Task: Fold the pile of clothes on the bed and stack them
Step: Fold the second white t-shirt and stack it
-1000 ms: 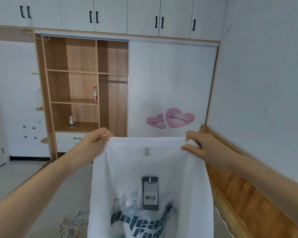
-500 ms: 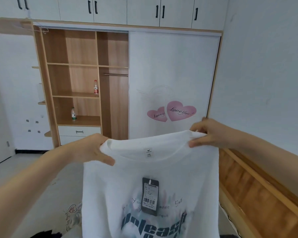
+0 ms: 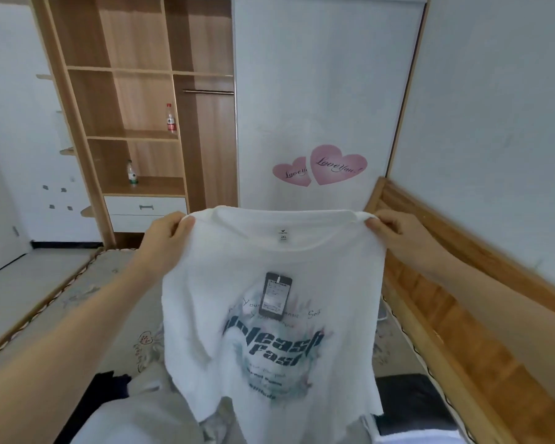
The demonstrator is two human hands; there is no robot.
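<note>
- White T-shirt [image 3: 269, 315] held up in the air above the bed [image 3: 87, 315], spread between both hands and hanging freely from the shoulders down.
- Left hand [image 3: 165, 238] pinches the shirt's left shoulder, fingers curled over the fabric edge.
- Right hand [image 3: 390, 230] pinches the opposite shoulder the same way; both at about equal height, neckline taut between them.
- Neck label reads "2XL". A dark hang tag [image 3: 275, 293] dangles below the collar, over a printed graphic whose large letters read "Unleash Fast".
- Bottom hem of the shirt is uneven, with the lower right corner lowest.
- Dark garment [image 3: 113, 384] lies on the bed at lower left; another dark item [image 3: 407, 402] at lower right, possibly clothing, too blurred to confirm.
- Wooden bed frame [image 3: 462, 315] runs along the right wall.
- Background: open wardrobe [image 3: 135, 91] with two bottles [image 3: 171, 118] on separate shelves; sliding door carries pink heart stickers [image 3: 321, 166].
</note>
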